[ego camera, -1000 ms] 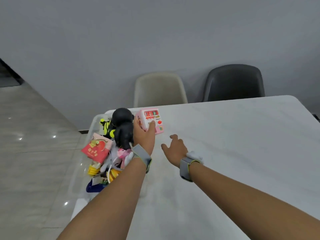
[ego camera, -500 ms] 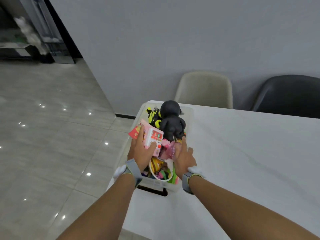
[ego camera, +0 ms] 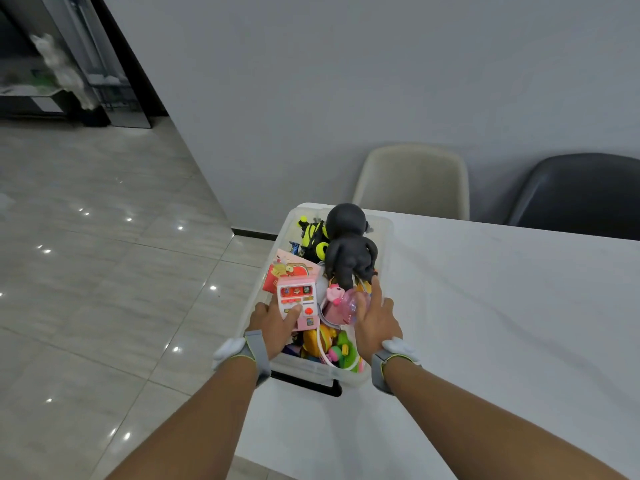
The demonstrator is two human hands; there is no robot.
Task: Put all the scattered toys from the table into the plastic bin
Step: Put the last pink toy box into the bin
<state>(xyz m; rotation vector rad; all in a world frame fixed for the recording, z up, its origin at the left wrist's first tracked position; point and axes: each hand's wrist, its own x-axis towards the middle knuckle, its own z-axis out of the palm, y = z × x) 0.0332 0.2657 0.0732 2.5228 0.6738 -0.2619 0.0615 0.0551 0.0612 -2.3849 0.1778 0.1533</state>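
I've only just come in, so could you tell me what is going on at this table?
A person is packing toys into a clear plastic bin at the table's corner. The left hand has a grip on a pink toy vending machine over the pile, while the right hand lies open on the toys beside a black figure.

Beige chair (ego camera: 412,181) at one o'clock, black chair (ego camera: 581,195) at two, both against grey wall (ego camera: 346,81); glossy tiled floor (ego camera: 104,271) at nine.
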